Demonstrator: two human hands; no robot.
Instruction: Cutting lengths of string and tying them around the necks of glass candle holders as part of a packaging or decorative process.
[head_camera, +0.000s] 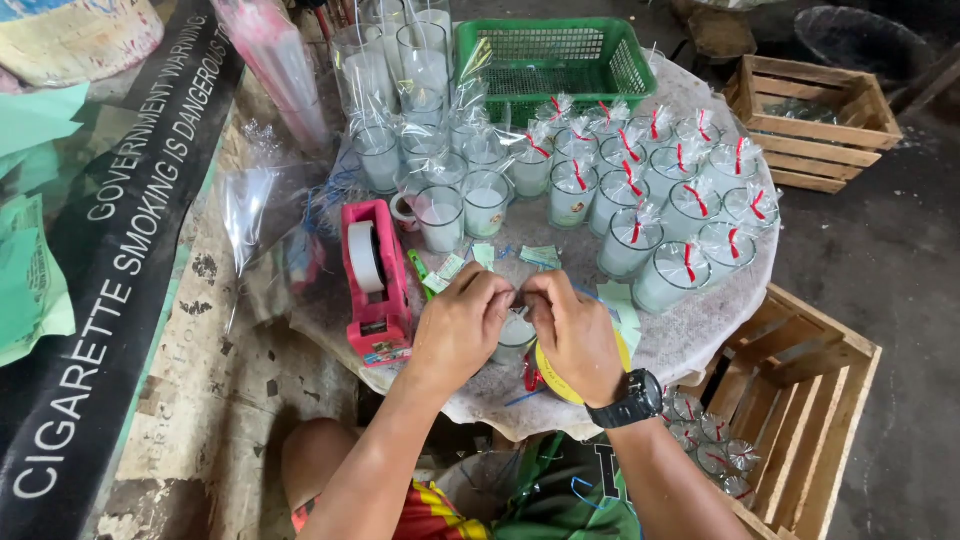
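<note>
While both hands' fingers (497, 296) pinch a wrapped candle glass (514, 338), crates flank the round table (690, 335).

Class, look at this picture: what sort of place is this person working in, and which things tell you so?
Probably a small, informal packing workshop. Rows of wrapped glasses tied with red ribbon fill the round table, a pink tape dispenser stands ready, and wooden crates sit on the bare floor.

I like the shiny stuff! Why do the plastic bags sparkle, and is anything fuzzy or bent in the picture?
Head view: daylight glints off the clear wrappers on the glasses. Head view: the left hand and right hand look sharp, not fuzzy. Head view: the wide lens curves the wooden crate near the edge.
</note>
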